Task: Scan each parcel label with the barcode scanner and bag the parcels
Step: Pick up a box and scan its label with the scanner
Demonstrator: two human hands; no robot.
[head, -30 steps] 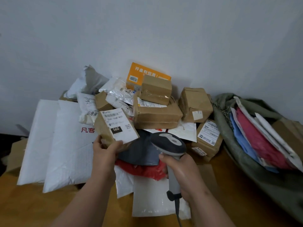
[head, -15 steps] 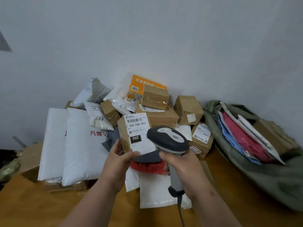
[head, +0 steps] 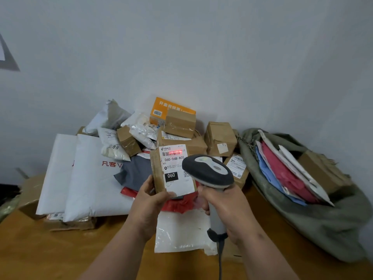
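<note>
Left hand (head: 150, 201) grips small brown parcel (head: 171, 170) upright above table's (head: 50, 249) mid-front; right hand (head: 228, 207) holds barcode scanner (head: 207, 171), beam on label. Risk: parcel tilts, beam slips off barcode, misread. Sack (head: 302, 209) at right edge.

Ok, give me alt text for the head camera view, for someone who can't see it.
A person's left hand holds a brown parcel upright while the right hand aims a barcode scanner, its red line across the label's barcode. Behind lies a pile of boxes and mailers; an olive sack of parcels sits at right.
</note>
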